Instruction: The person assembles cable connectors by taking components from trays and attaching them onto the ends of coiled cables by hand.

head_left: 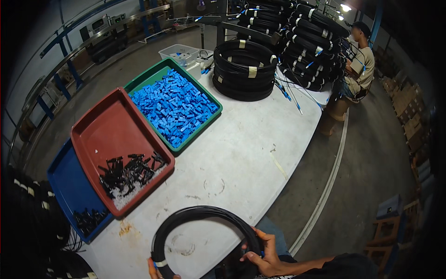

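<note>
A coil of black cable (200,212) is held at the near edge of the white table, tilted up toward me. My right hand (267,255) is closed round its right side, thumb on the inside. At the lower edge of the picture my left hand (153,269) grips the coil's left side; only some of its fingers show. Beside that hand a white tape band (160,263) wraps the cable, with a bit of blue next to it. Another small blue piece peeks out by my right hand. The coil's nearest part is cut off below.
Left on the white table (232,153) are a green tray (214,114) of blue connector pieces, a red tray (100,135) with black parts, and a blue tray (69,172). Cable coils (244,88) are stacked at the back. A person (364,60) sits at far right.
</note>
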A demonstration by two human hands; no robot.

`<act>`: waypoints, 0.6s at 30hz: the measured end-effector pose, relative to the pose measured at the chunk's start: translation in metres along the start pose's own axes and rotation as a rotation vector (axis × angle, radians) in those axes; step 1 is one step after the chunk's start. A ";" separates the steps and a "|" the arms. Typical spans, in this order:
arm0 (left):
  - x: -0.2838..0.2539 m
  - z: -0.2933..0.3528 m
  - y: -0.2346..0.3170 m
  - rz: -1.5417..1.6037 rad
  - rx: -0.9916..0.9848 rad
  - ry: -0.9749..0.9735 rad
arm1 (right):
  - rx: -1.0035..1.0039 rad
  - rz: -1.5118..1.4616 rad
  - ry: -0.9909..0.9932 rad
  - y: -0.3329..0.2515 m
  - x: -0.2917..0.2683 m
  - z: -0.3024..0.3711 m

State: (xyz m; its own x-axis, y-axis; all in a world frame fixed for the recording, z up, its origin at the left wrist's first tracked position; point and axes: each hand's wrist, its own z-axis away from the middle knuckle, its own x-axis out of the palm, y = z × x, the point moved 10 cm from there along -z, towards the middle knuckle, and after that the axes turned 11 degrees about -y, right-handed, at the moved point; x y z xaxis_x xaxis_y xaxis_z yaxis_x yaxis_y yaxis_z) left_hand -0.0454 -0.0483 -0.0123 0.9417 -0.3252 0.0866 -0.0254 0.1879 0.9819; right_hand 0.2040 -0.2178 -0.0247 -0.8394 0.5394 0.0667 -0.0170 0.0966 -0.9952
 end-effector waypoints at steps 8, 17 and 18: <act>0.103 -0.063 0.073 0.086 -0.048 -0.029 | -0.143 -0.080 0.028 -0.076 -0.073 -0.086; 0.330 -0.247 0.186 0.126 0.083 -0.281 | -0.227 0.111 0.356 -0.198 -0.237 -0.263; 0.356 -0.267 0.196 0.158 0.108 -0.281 | -0.250 0.135 0.348 -0.207 -0.255 -0.289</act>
State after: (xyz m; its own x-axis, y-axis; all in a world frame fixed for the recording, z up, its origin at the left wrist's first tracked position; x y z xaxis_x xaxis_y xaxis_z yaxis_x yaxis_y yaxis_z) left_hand 0.3746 0.1200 0.1660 0.7941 -0.5457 0.2677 -0.2136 0.1618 0.9634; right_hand 0.5780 -0.1339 0.1855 -0.5917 0.8061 0.0004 0.2480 0.1825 -0.9514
